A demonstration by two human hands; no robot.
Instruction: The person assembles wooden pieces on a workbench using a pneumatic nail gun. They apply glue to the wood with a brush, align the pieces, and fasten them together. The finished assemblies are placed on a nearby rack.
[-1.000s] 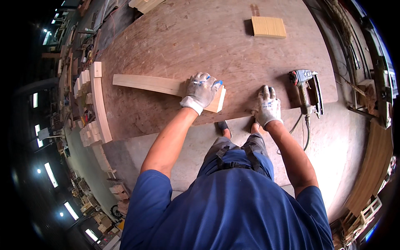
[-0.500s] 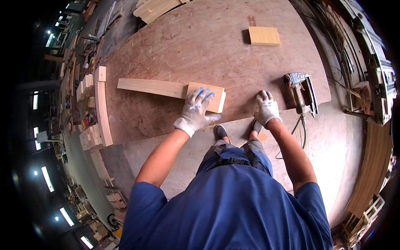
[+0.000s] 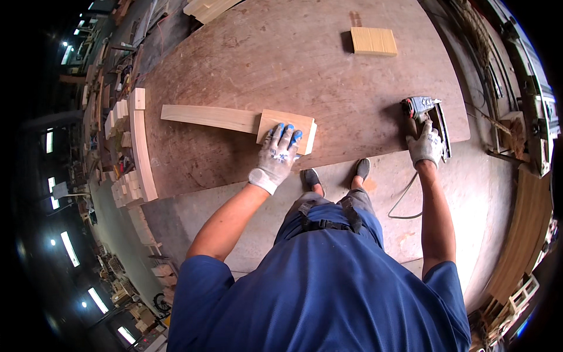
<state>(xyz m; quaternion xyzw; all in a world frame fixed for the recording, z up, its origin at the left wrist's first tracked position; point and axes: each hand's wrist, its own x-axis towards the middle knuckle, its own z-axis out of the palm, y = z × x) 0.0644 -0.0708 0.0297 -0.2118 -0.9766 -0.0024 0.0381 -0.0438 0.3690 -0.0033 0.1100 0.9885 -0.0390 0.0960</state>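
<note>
My gloved left hand (image 3: 278, 151) is on a pale, flat wooden block (image 3: 302, 124), its fingers bent over the top and the thumb at the near edge. From under the left side of this block, a long, thin wooden strip (image 3: 205, 117) runs out to the left; where they overlap is hidden. At the right end of the table, my gloved right hand (image 3: 427, 145) is closed round the handle of a nail gun (image 3: 419, 107). The gun lies at the table's near right corner, its long magazine along the right side. The palm side of both hands is out of sight.
Another wooden block (image 3: 374, 41) lies at the far right of the brown tabletop (image 3: 252, 64). An air hose (image 3: 404, 202) hangs below the gun to the floor. Stacked timber (image 3: 138, 141) borders the table's left end, and more boards (image 3: 208, 9) stand at the far left.
My right hand has moved right from the table's near edge and taken hold of the nail gun's handle. My left hand stays on the block, its thumb drawn in closer.
</note>
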